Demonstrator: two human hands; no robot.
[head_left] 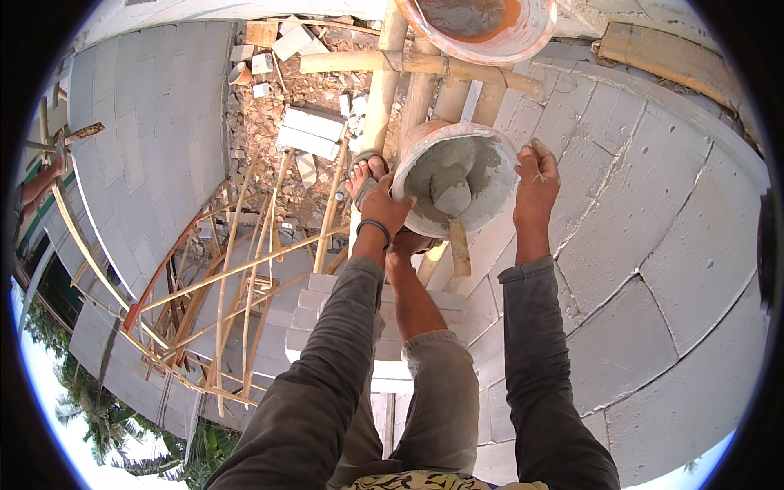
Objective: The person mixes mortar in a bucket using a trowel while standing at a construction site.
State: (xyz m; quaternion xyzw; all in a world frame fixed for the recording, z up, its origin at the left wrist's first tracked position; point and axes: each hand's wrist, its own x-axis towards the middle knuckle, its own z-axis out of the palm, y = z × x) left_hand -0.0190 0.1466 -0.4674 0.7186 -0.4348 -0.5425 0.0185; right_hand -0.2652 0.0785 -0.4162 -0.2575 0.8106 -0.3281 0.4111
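Observation:
A whitish bucket (414, 167) of grey mortar (478, 167) is in front of me, above bamboo poles. A trowel lies in it, its blade coated with mortar and its wooden handle (460, 249) sticking out over the near rim. My left hand (385, 211), with a dark band at the wrist, grips the bucket's left rim. At the right rim my right hand (537, 175) has its fingers curled in and appears to hold the edge. My sandalled foot (365, 175) stands on bamboo just left of the bucket.
Another bucket (535, 37) with murky liquid stands at the top. A block wall (637, 327) curves along my right. Far below on the left lie rubble (318, 94) and pale blocks (312, 131). Bamboo scaffolding (245, 286) stands lower left. Another person's limb (39, 184) shows at the left edge.

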